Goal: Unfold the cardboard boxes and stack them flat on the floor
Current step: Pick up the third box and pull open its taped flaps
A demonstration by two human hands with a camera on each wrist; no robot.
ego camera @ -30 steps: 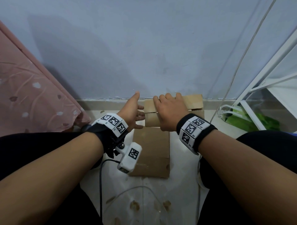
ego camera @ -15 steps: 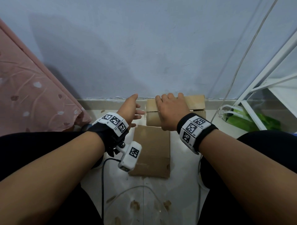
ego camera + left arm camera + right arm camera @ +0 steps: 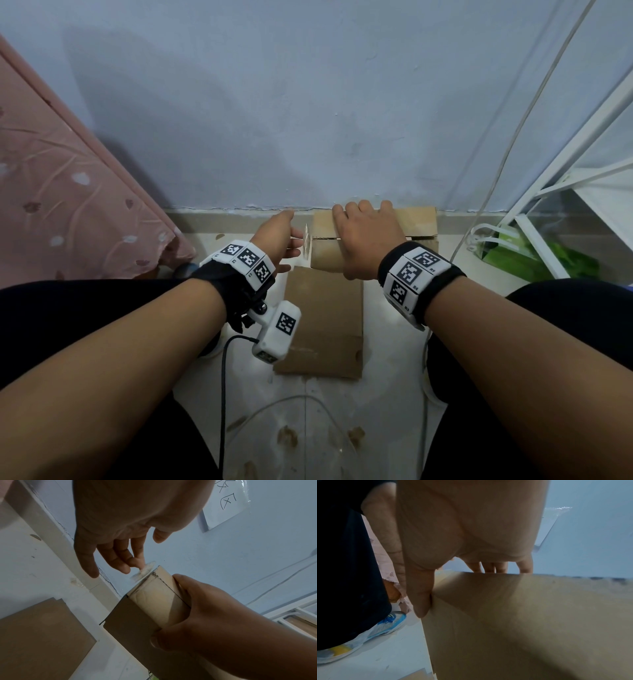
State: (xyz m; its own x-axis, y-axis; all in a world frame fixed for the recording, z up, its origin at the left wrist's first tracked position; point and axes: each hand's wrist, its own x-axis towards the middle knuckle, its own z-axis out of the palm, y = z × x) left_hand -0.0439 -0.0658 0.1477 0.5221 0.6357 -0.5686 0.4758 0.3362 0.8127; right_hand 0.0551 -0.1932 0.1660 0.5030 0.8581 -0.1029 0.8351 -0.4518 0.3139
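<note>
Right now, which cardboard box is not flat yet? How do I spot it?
Follow the blue wall down to the floor. The box is there, gripped by the right hand. Unlike the flat cardboard nearer the person, it is puffed up, with clear tape sticking off its left end.

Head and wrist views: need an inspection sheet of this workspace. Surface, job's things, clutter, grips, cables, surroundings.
Surface: pale tiled floor, brown stains near the knees.
Job's things: cardboard box not yet unfolded, against the skirting; flat cardboard sheet lies in front of it; clear tape strip sticks out from the box's left end.
Clutter: green bag at right.
Grips: left hand, fingers fairly straight, touches the tape strip; right hand grips the box from above, thumb on its near face.
Cables: black cable runs from the left wrist camera; pale cable hangs down the wall.
Surroundings: blue-grey wall, pink cloth at left, white rack at right.
</note>
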